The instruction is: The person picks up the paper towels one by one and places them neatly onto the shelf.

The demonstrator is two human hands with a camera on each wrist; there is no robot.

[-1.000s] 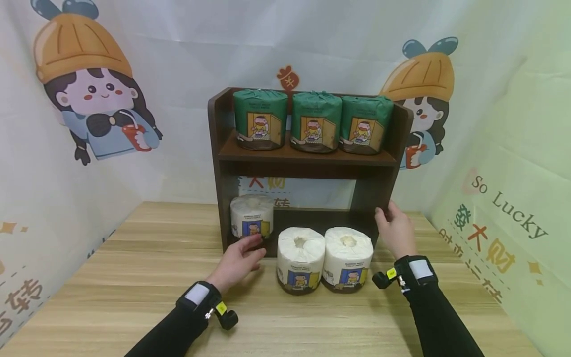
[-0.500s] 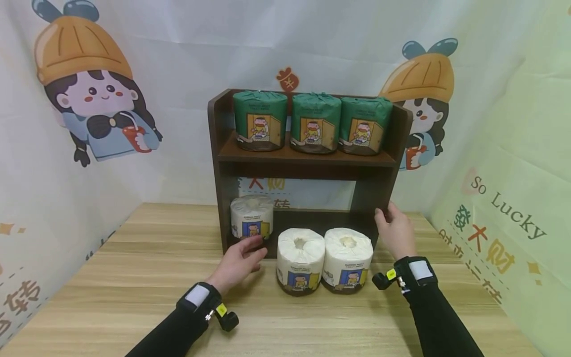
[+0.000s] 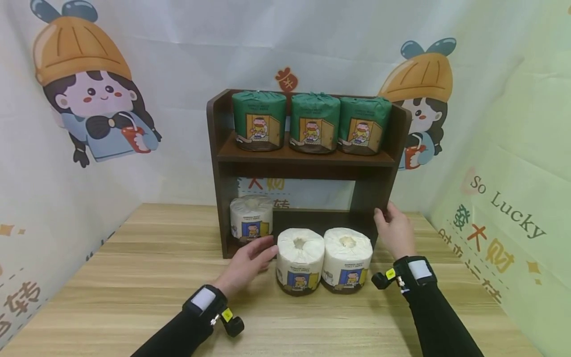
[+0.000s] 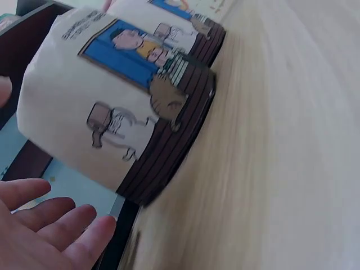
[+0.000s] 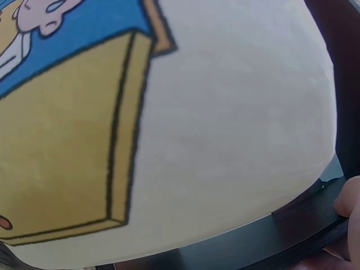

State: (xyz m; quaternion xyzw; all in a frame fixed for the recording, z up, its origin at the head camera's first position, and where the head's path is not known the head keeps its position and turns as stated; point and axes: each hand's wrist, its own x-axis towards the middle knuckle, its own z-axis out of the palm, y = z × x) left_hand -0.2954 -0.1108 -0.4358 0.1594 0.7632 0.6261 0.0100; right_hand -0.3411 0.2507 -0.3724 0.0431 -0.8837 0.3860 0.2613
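Work looks over half done: three green rolls [image 3: 314, 124] on upper level of rack [image 3: 308, 158], shelved white roll [image 3: 251, 215] below at left. Left to place, presumably: left roll [image 3: 300, 263] and right roll [image 3: 347, 263], upright side by side on table [image 3: 134, 272] before rack. Left hand [image 3: 245, 265] relaxed, holding nothing, fingertips just beside left roll; contact unclear. Right hand [image 3: 396, 233] pinches rack's right side panel, near right roll.
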